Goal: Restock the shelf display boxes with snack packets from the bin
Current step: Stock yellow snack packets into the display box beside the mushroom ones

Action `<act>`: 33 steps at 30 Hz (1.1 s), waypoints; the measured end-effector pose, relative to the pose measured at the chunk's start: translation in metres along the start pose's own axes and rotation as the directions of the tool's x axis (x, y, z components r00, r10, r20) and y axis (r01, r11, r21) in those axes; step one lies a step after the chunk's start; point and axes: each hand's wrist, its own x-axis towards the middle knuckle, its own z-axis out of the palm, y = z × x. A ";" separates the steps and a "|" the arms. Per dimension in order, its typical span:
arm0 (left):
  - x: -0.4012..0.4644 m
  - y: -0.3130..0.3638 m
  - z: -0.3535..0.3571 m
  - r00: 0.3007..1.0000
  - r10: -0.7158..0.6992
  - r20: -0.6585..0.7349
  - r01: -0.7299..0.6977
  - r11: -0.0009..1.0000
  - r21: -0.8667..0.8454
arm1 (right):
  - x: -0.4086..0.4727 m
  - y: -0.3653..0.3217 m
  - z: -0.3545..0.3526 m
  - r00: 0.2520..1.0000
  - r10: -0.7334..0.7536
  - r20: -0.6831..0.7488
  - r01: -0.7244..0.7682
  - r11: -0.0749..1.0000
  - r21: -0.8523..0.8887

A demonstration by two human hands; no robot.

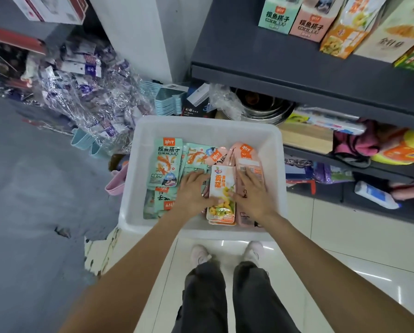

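A white plastic bin (202, 131) is seen at the centre of the frame, set on the floor in front of the person's shoes. Inside it, teal snack packets (165, 162) are piled on the left and pink snack packets (248, 159) on the right. A small stack of white-and-orange packets (221, 188) is held between both hands: the left hand (192, 192) is pressed against its left edge and the right hand (253, 194) against its right edge, fingers extended and only slightly bent over the packets below. On the dark shelf (273, 68) at the upper right, teal, pink and orange display boxes (295, 19) are stood side by side.
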 end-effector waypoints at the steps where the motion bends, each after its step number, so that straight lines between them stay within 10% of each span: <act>1: 0.002 0.000 0.000 0.999 -0.017 -0.027 0.016 0.999 -0.037 | -0.001 0.002 0.000 1.000 -0.002 0.006 0.002 1.000 -0.017; 9: -0.008 0.014 -0.016 0.983 -0.178 -0.042 0.135 0.860 -0.492 | 0.001 0.006 0.000 1.000 -0.025 -0.010 0.025 1.000 -0.019; 23: -0.036 -0.014 -0.043 0.933 -0.298 -0.201 0.123 0.791 -0.599 | 0.010 -0.020 0.003 1.000 0.016 0.008 -0.013 0.946 -0.324; 33: -0.031 -0.023 -0.042 0.968 -0.251 -0.004 0.198 0.776 -0.599 | 0.020 -0.023 0.003 0.992 0.009 -0.123 -0.019 0.996 -0.085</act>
